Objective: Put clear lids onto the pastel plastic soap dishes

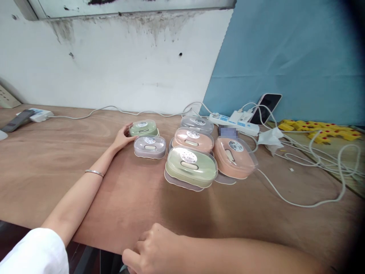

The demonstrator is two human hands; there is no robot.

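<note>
My left hand reaches far across the table, its fingers and thumb around the left end of a green soap box with a clear lid and a round white label. Right in front of that box sits a small grey soap box. My right hand is at the table's near edge, curled closed; its palm side is hidden, so I cannot tell what it holds. Between and beyond my hands stand stacked soap boxes: a larger green one in front, a peach one behind it and another peach one at the right.
A further grey box stands at the back. Behind are a white power strip, a leaning phone, a crumpled tissue and yellow pieces. White cables loop over the right side. A grey remote-like object lies far left.
</note>
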